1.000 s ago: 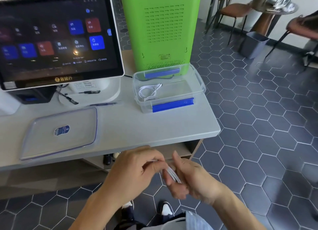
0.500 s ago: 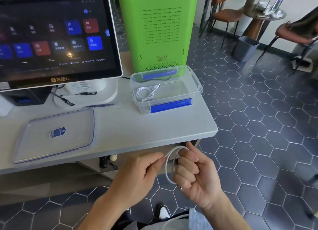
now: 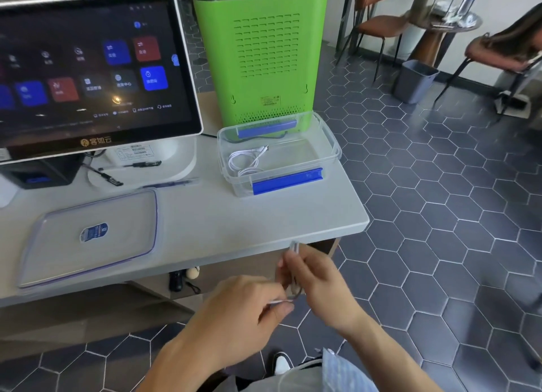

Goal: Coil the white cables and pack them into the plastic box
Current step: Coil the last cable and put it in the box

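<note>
Head view: a thin white cable (image 3: 294, 249), blurred, is held below the table's front edge, its folded strands sticking up from the right hand (image 3: 318, 286), whose fingers curl round it, while the left hand (image 3: 249, 306) pinches a strand between thumb and fingertips. On the smooth grey tabletop (image 3: 205, 224) sits a clear rectangular plastic box (image 3: 328, 145) with blue clips, holding another coiled white cable (image 3: 245, 160). Its flat transparent lid (image 3: 88, 236) lies apart to the left.

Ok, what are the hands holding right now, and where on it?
A white cable: the right hand grips its gathered loops, the left hand pinches a free strand. The picture is blurred.
</note>
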